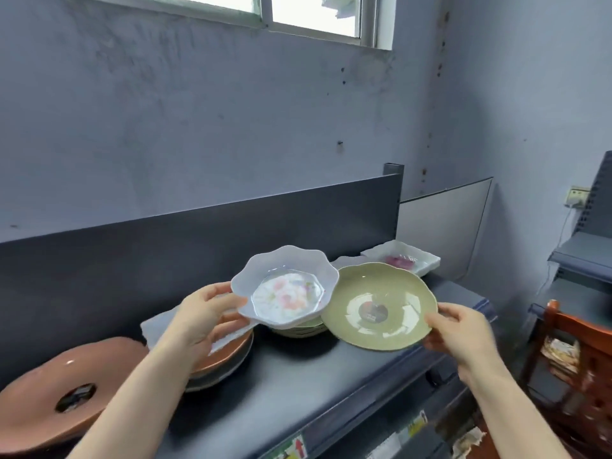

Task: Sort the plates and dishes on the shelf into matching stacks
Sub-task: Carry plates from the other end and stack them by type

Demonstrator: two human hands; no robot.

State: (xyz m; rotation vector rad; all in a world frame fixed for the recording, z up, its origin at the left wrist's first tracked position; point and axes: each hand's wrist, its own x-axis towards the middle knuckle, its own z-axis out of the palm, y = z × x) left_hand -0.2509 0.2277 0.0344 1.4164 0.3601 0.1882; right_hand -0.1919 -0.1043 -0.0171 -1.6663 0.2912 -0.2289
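Two dishes aloft in head view: left hand (205, 313) pinches the rim of a white scalloped dish (284, 288), right hand (460, 329) pinches a green plate (377, 306), both above the shelf (314, 385). Roughly midway, I judge: green stack (298, 328) and brown stack (228, 356) exist, but a lone brown plate (39, 409) and white square dish (402, 260) lie unsorted.

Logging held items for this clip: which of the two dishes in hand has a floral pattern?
The pale scalloped bowl in the left hand; the green plate in the right hand shows only a dark sticker.
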